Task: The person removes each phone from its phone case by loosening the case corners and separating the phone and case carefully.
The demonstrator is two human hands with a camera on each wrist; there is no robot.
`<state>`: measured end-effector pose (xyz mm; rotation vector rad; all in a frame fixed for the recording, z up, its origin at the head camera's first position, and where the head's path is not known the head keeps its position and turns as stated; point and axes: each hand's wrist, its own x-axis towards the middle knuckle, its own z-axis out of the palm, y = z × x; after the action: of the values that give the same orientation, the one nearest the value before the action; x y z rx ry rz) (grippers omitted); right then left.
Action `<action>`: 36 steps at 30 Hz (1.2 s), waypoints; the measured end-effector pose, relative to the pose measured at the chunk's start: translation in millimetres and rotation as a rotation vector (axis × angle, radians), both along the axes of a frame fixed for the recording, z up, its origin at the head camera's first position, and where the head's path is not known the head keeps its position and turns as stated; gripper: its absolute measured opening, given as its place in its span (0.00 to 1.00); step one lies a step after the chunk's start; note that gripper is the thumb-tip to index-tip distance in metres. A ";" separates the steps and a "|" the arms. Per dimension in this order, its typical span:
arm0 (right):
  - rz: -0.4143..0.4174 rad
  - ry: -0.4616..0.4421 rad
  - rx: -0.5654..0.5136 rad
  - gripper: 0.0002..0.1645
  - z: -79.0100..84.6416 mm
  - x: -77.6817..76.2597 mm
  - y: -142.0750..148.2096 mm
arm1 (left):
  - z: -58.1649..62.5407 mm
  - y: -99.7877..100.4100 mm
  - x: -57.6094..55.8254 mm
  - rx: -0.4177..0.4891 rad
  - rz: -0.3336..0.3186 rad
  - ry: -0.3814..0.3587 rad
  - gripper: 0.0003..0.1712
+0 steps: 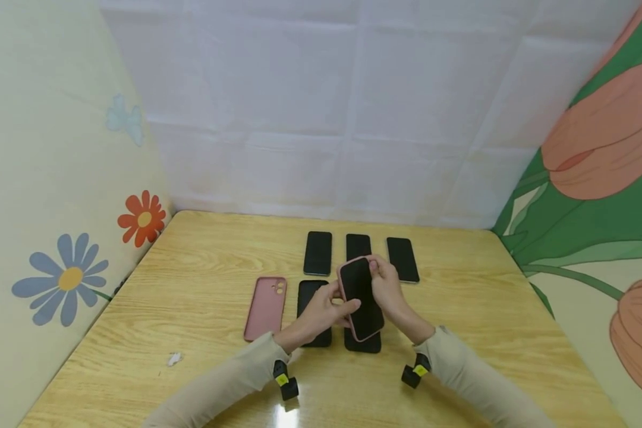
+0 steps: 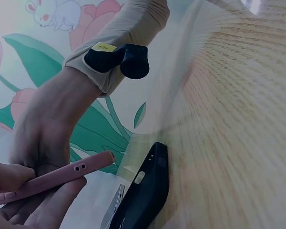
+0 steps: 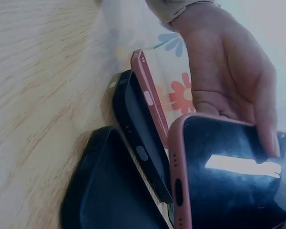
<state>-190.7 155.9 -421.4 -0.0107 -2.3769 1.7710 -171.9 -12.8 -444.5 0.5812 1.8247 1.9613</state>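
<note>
A smartphone in a pink case (image 1: 365,300) is tilted above the table between both hands, its dark screen facing up. My left hand (image 1: 321,310) grips its left edge, thumb over the screen and fingers behind. At the top right corner, my right hand (image 1: 387,289) pinches the case with its thumb on the front. The right wrist view shows the phone (image 3: 224,143) sitting inside the pink rim. Below the hands lie two black phone cases, one (image 3: 109,191) partly covered by the held phone in the head view, the other (image 1: 309,291) by the left hand.
An empty pink phone case (image 1: 264,309) lies to the left. Three dark phones, left (image 1: 318,254), middle (image 1: 358,244) and right (image 1: 403,260), form a row farther back on the wooden table (image 1: 203,267). A small white scrap (image 1: 174,358) is at the front left.
</note>
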 end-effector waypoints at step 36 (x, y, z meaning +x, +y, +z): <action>0.144 -0.136 -0.031 0.20 3.5 -0.3 6.4 | -2.2 -2.6 1.5 -0.159 0.136 0.089 0.23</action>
<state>-191.0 162.4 -417.9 0.0374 -2.5022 1.9288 -170.4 -15.3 -446.7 0.5135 2.1022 1.8774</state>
